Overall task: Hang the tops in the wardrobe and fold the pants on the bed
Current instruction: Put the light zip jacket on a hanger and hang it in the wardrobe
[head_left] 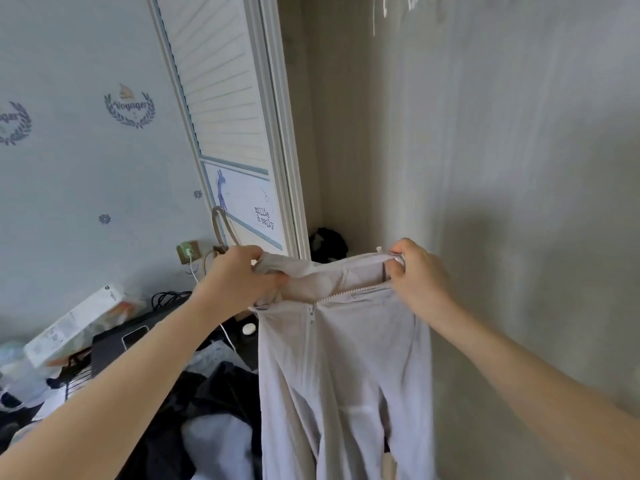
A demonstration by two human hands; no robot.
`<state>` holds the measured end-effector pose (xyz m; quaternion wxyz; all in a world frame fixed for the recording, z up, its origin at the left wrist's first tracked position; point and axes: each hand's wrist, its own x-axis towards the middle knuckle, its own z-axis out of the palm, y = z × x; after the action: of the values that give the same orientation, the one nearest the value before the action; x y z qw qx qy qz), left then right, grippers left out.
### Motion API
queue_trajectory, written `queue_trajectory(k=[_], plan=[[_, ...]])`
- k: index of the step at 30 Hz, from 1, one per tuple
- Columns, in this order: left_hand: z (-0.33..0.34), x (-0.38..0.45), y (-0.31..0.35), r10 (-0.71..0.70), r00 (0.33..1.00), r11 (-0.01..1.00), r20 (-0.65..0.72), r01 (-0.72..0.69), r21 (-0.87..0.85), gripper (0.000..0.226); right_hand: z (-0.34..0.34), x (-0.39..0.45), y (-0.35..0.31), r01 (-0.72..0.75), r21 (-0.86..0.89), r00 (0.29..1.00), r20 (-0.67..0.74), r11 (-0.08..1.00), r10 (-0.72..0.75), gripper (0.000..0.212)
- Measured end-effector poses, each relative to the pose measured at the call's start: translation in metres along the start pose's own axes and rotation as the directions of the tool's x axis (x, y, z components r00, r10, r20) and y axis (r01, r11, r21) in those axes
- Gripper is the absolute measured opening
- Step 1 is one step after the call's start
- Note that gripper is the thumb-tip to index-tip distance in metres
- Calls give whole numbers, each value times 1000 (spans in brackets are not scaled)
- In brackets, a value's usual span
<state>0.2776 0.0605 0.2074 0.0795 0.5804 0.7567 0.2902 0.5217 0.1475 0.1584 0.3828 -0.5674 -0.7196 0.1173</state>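
A pale lilac zip-up top hangs in the air in front of me, its zipper running down the middle. My left hand grips the left side of its collar together with a hanger whose grey hook sticks up above my fist. My right hand pinches the right side of the collar. The open wardrobe with beige inner walls is right behind the top. A heap of dark and white clothes lies below on the left.
The wardrobe's white louvred sliding door stands to the left of the opening. A dark bundle sits low inside the wardrobe. A cluttered side table with a white box, phone, cables and a wall socket is at the left.
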Motion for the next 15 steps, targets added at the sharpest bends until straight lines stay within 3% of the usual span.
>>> queue_trajectory(k=[3, 6, 8, 11, 15], plan=[[12, 18, 8, 135, 984, 986, -118, -145, -82, 41, -2, 13, 8, -5, -15, 997, -79, 1000, 4, 15], [19, 47, 12, 126, 985, 935, -119, -158, -318, 40, -5, 22, 16, -36, -102, 998, -47, 994, 31, 20], [23, 68, 19, 50, 998, 830, -41, -64, -554, 33, -10, 27, 18, -49, -183, 997, 57, 982, 60, 24], [26, 99, 31, 64, 989, 713, 136, 50, -700, 16, -17, 34, 12, -98, -228, 963, 222, 969, 149, 28], [24, 144, 51, 193, 958, 674, 213, 28, -738, 13, -29, 47, 4, -174, -319, 956, 172, 932, 238, 41]])
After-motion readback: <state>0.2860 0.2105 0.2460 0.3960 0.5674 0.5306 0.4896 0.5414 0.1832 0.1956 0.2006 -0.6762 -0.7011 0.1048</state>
